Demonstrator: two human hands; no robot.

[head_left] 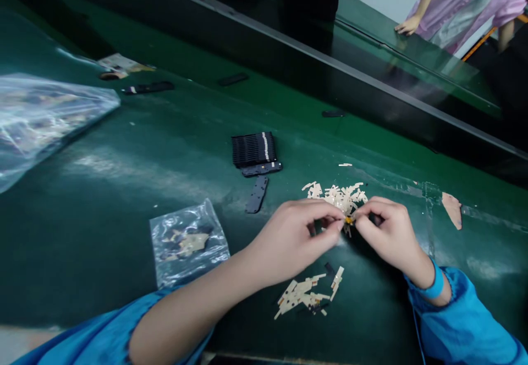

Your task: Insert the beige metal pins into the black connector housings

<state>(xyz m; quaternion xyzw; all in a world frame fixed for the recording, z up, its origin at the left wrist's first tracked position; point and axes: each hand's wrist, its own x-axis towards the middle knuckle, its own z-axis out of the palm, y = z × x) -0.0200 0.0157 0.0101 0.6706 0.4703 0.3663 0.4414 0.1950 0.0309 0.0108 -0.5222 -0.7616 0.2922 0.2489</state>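
Observation:
My left hand (303,236) and my right hand (385,230) meet over the green bench, both closed in a pinch. Between their fingertips is a tiny yellow-orange piece (349,220), too small to name. Just behind the fingers lies a loose pile of cream-coloured strips (340,195). A second, smaller group of cream strips with dark and orange bits (303,293) is spread nearer to me, below my left hand. A blue wristband (435,280) circles my right wrist.
A stack of black plastic parts (252,149) stands mid-bench, with a single dark part (257,194) before it. Left are a small clear bag (190,244) and a large plastic bag (49,123). Across a dark raised ledge (289,40), another person's hand (408,25) rests on a surface.

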